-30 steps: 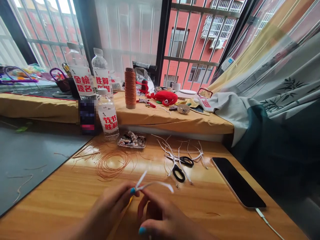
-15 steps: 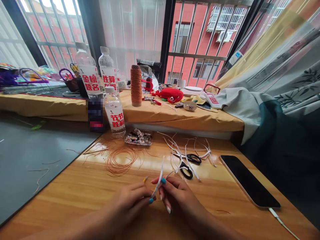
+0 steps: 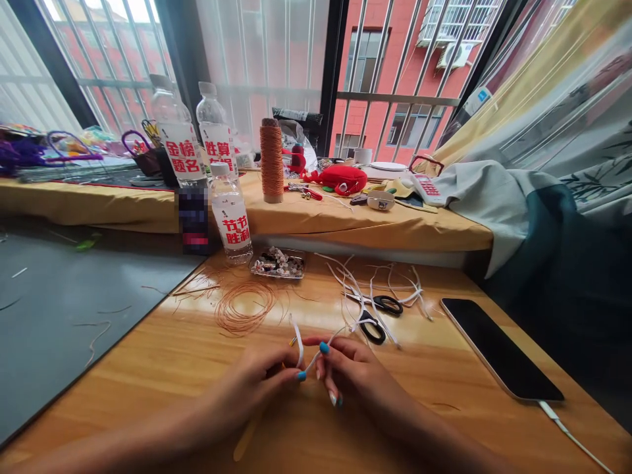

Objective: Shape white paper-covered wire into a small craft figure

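Note:
My left hand [image 3: 257, 385] and my right hand [image 3: 348, 372] meet low in the middle of the wooden table [image 3: 148, 375]. Both pinch a thin white cord [image 3: 297, 337] between thumb and fingertips; its ends stick up and to the right. A small yellow tip shows just behind my left fingers. Black-handled scissors [image 3: 372, 316] lie a little beyond my right hand among several loose white cords [image 3: 390, 289]. A coil of copper-coloured thread [image 3: 244, 306] lies beyond my left hand.
A small tray of beads [image 3: 277, 263] and a water bottle [image 3: 231, 214] stand at the table's back. A phone [image 3: 501, 349] on a cable lies right. A grey mat [image 3: 59, 309] covers the left. The yellow-draped sill holds a thread spool [image 3: 272, 161], bottles, a red toy.
My hands came forward and closer together. The white cord, earlier stretched out to the right, now stands bent up between my fingertips. The view shifted slightly left and up.

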### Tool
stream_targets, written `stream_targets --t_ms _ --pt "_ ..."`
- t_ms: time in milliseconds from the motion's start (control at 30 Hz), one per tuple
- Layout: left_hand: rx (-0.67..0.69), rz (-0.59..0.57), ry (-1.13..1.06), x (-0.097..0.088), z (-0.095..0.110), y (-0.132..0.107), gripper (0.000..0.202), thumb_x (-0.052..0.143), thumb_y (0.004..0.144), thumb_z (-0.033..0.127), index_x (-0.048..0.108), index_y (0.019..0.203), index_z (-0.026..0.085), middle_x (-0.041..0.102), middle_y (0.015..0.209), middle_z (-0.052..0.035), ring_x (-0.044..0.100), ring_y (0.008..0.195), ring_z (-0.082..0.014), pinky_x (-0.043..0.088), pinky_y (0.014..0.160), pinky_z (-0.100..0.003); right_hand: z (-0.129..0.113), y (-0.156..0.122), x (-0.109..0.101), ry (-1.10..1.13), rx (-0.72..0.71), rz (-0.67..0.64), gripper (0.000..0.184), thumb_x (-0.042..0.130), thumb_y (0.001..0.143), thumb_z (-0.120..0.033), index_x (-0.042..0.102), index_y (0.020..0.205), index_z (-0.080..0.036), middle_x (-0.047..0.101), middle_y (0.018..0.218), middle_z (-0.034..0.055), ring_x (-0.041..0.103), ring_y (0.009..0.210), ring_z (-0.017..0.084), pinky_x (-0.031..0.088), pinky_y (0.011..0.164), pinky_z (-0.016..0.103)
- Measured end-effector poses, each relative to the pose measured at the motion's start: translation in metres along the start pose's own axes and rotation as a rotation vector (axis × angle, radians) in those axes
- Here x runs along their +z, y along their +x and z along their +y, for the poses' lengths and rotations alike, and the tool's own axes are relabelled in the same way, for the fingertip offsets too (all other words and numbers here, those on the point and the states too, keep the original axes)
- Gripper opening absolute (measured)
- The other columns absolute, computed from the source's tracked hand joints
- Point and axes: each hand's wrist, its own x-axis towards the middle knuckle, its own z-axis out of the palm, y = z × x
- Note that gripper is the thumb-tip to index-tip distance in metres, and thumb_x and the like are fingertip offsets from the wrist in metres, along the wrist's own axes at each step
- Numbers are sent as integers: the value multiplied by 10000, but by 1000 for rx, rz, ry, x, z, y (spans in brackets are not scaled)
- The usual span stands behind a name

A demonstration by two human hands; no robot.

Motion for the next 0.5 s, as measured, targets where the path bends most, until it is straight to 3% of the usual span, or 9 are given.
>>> stream_targets --t_ms 133,267,400,500 --pt "-14 -18 -42 0 -1 -1 243 359 815 223 593 796 159 601 748 -6 519 700 -115 391 672 -216 1 -1 1 48 -44 11 297 534 717 -421 516 815 -141 523 595 -34 448 382 33 313 385 166" --pt "-9 -8 -47 -1 -2 -2 238 383 804 201 562 960 187 609 822 -5 529 750 -116 399 706 -226 1 -3 2 67 -50 50 319 511 725 -457 478 729 -139 533 601 -25 473 406 39 346 406 163" --pt "-22 2 -9 -1 -1 -3 308 385 803 187 481 1096 190 602 787 -6 531 711 -115 413 663 -221 0 -3 3 21 -57 13 299 514 736 -426 502 777 -130 542 649 -15 485 415 35 365 423 165" --pt "32 -28 -12 -3 4 -2 287 378 812 180 510 1065 204 596 907 -17 525 835 -120 395 758 -235 0 -1 3 15 -78 -21 287 518 737 -413 497 835 -144 543 679 -20 496 415 38 377 423 170"
